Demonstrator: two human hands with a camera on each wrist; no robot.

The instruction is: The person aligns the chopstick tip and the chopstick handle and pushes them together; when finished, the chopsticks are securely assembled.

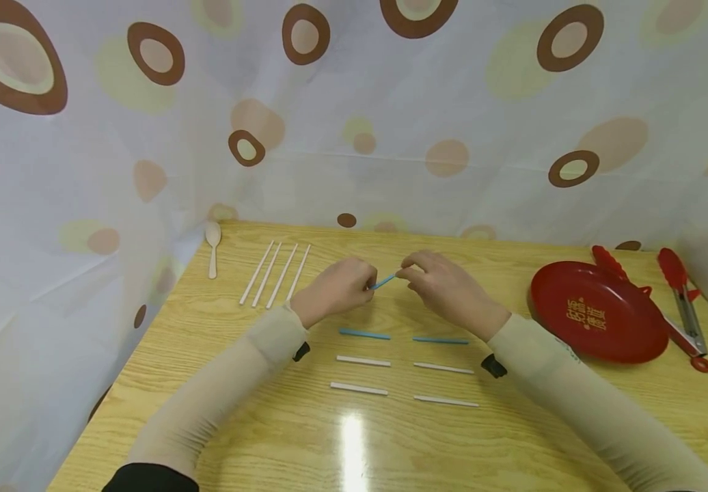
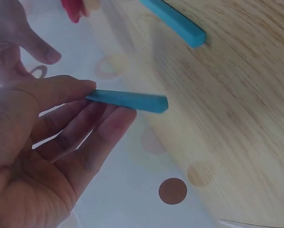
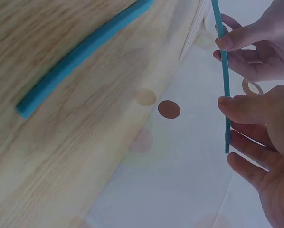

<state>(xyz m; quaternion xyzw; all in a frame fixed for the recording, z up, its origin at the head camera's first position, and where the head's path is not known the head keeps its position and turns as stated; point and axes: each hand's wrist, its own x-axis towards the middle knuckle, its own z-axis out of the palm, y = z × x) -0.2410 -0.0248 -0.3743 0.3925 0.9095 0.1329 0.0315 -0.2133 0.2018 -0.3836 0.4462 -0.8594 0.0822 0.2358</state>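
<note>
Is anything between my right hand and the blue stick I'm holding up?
Nothing visible: in the right wrist view, the right hand pinches the blue stick directly. The left hand holds it farther along, not between them.

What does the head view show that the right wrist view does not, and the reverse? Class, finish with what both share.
Only the head view: the red plate, tongs and four short white sticks.

Only the right wrist view: the palm side of the right hand, and the held blue stick's tip poking past that thumb.

Both: the left hand and right hand at the held stick, a blue stick lying on the table, and the spotted cloth.
</note>
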